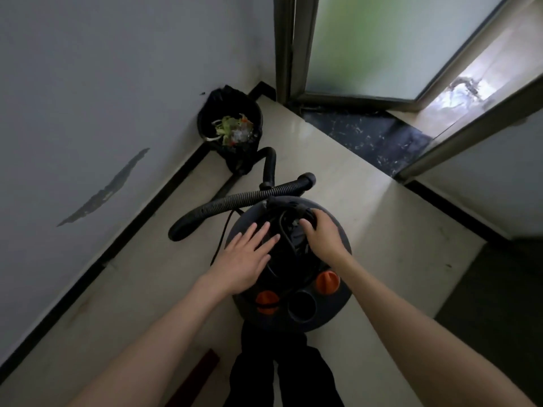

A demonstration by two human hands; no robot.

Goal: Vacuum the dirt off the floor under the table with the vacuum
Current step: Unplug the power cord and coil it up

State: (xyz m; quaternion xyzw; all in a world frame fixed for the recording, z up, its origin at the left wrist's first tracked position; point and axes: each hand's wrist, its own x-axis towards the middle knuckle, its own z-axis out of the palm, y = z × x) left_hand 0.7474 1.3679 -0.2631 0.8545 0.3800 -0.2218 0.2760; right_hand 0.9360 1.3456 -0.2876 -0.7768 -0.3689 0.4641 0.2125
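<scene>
A round, dark canister vacuum stands on the pale tiled floor in the corner of a room, right in front of the person's legs in dark trousers. The left hand lies flat on the left side of the vacuum's domed top, its fingers straight and spread, released and gripping nothing. The right hand reaches onto the middle of the top, where its fingers curl down into a bundle of black cord coiled around the carry handle; they appear to be grasping the cord, though the dark tangle hides the exact hold. Two orange knobs sit on the near side of the lid, with a round dark opening between them. A ribbed black hose leaves the far side of the vacuum, loops out to the left on the floor and crosses back over a stiffer black tube that arches up behind it. Just beyond, against the grey wall, stands a bin lined with a black bag holding food scraps. A black skirting strip runs along the wall's foot. To the upper right a frosted glass door stands ajar above a dark marble threshold.
</scene>
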